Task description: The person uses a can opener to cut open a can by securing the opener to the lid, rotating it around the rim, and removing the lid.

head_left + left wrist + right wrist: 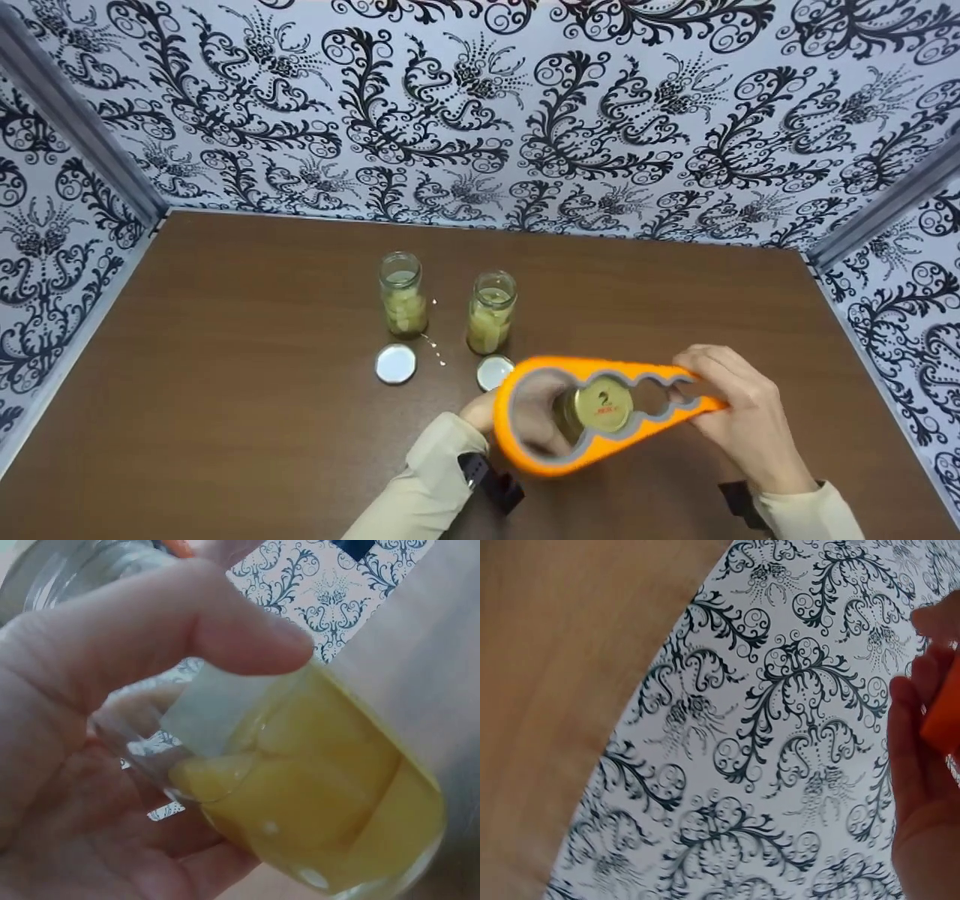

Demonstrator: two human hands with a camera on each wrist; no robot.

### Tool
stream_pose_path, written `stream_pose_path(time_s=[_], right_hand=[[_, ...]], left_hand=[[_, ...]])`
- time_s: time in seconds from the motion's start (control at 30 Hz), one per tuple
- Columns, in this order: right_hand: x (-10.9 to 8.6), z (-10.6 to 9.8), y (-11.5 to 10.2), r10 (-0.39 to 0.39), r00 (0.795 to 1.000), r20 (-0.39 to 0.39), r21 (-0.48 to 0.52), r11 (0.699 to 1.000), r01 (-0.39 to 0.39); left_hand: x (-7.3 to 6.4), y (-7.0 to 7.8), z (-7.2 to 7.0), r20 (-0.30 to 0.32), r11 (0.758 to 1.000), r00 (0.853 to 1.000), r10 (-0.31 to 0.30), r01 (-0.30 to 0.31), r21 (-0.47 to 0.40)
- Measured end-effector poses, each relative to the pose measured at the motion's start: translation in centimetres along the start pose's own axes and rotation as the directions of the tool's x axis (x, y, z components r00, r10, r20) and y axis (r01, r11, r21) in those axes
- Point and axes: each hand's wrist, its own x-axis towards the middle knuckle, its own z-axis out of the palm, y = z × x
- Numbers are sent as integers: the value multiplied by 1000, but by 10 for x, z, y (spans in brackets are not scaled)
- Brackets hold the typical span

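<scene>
My left hand [478, 412], mostly hidden behind the opener in the head view, grips a glass jar [322, 772] of yellowish chunks in liquid. Its thumb and fingers wrap round the glass in the left wrist view, where the jar is tilted. A gold lid [604, 405] with a small dark and red print tops this jar. My right hand [739, 409] holds the narrow end of an orange jar opener [615, 444] with grey scalloped inner edges. In the head view the lid shows inside the opener's gap, the scalloped edges right at its sides.
Two uncapped glass jars, one on the left [405, 307] and one on the right [491, 319], stand on the brown table [225, 375]. A white-faced lid [395, 364] and another lid [495, 372] lie before them. Small drops [434, 346] dot the wood. Patterned walls [480, 112] enclose the table.
</scene>
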Motion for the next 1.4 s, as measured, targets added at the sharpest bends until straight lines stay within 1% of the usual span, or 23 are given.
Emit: stream_pose_path(time_s=[0.03, 0.07, 0.1, 0.13, 0.17, 0.2, 0.23, 0.27, 0.3, 0.33, 0.43, 0.47, 0.53, 0.6, 0.67, 0.8, 0.87, 1.0, 1.2, 1.4], right_hand=[[-3, 0, -1, 44, 999, -26, -10, 999, -44], [-6, 0, -2, 91, 994, -53, -23, 995, -92], [-8, 0, -3, 132, 988, -81, -41, 990, -136], [-10, 0, -4, 168, 979, -114, -60, 983, -176], [-11, 0, -5, 197, 970, -144, -85, 974, -211], [-12, 1, -6, 225, 959, -171, -113, 963, -246], [-13, 1, -6, 253, 948, -192, -136, 950, -281], [-14, 1, -7, 284, 935, -211, -163, 933, -320], [-14, 1, -8, 312, 923, -226, -183, 917, -355], [-14, 2, -9, 343, 908, -239, -198, 899, -391], [-15, 2, -12, 441, 861, -253, -233, 837, -496], [-15, 2, -13, 475, 842, -256, -236, 814, -531], [-16, 2, -14, 523, 812, -260, -242, 779, -579], [-17, 2, -15, 556, 789, -263, -246, 752, -612], [-18, 2, -16, 575, 772, -269, -246, 734, -633], [-20, 2, -16, 585, 761, -282, -248, 721, -647], [-20, 2, -16, 591, 755, -284, -248, 715, -653], [-20, 2, -17, 603, 746, -284, -247, 705, -664], [-21, 1, -19, 603, 740, -297, -245, 701, -670], [-24, 2, -20, 609, 731, -308, -240, 694, -679]], left_hand=[[1, 0, 0, -18, 1000, 1000, -15, 15, 12], [4, -1, -1, -66, 996, 998, -26, 31, 80], [6, -1, 0, -106, 992, 993, -50, 62, 113], [9, -2, 0, -135, 992, 986, -96, 107, 72], [11, -3, 0, -155, 987, 975, -160, 162, 2], [12, -4, 1, -181, 981, 964, -195, 192, -36], [14, -5, 1, -205, 977, 956, -212, 207, -49], [16, -7, 1, -225, 970, 944, -242, 236, -53], [18, -9, 2, -243, 964, 933, -265, 264, -38], [20, -11, 2, -257, 959, 927, -274, 282, -5], [27, -16, -1, -259, 944, 918, -301, 325, 56], [29, -16, -2, -258, 937, 913, -317, 344, 65], [34, -18, -5, -251, 930, 907, -337, 363, 63], [38, -19, -7, -244, 922, 899, -363, 384, 46], [42, -21, -8, -243, 917, 892, -382, 399, 22], [49, -26, -12, -242, 913, 883, -403, 405, -45], [53, -29, -14, -246, 909, 877, -413, 411, -63], [59, -34, -17, -250, 899, 866, -434, 432, -64], [67, -37, -20, -256, 890, 853, -455, 449, -86], [73, -40, -24, -275, 878, 834, -477, 467, -108]])
